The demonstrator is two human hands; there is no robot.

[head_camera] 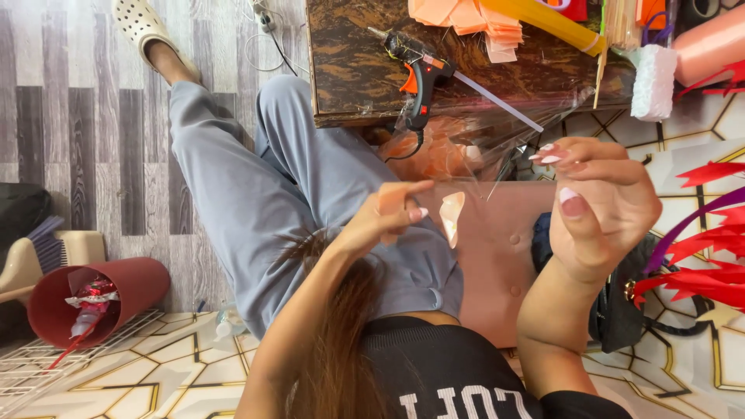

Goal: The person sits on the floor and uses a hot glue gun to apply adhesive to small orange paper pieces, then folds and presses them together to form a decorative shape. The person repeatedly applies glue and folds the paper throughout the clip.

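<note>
So starting at the far left, there's a brush (48, 250) lying by a dark red bucket (101, 299) tipped on its side with some crumpled red and silver wrapping in it, next to a white wire rack (46, 365). Up top a foot in a cream clog (140, 23) rests on the grey plank floor.

Moving toward the middle, the person's left hand (388, 213) is up in front of their grey trousers, fingers loosely curled with the index stretched out, and it looks like it's pinching a small peach petal piece (451, 216), though I can't tell exactly where the fingertips meet it. Just above, a black and orange glue gun (419, 74) sits on the dark brown table (349, 77), with a stack of peach paper squares (481, 19) beyond it.

On the right, the right hand (601, 206) is closed up, fingers bunched around the edge of a clear cellophane sheet (481, 140) that hangs off the table. Far right there are red feathery strips (706, 275).
</note>
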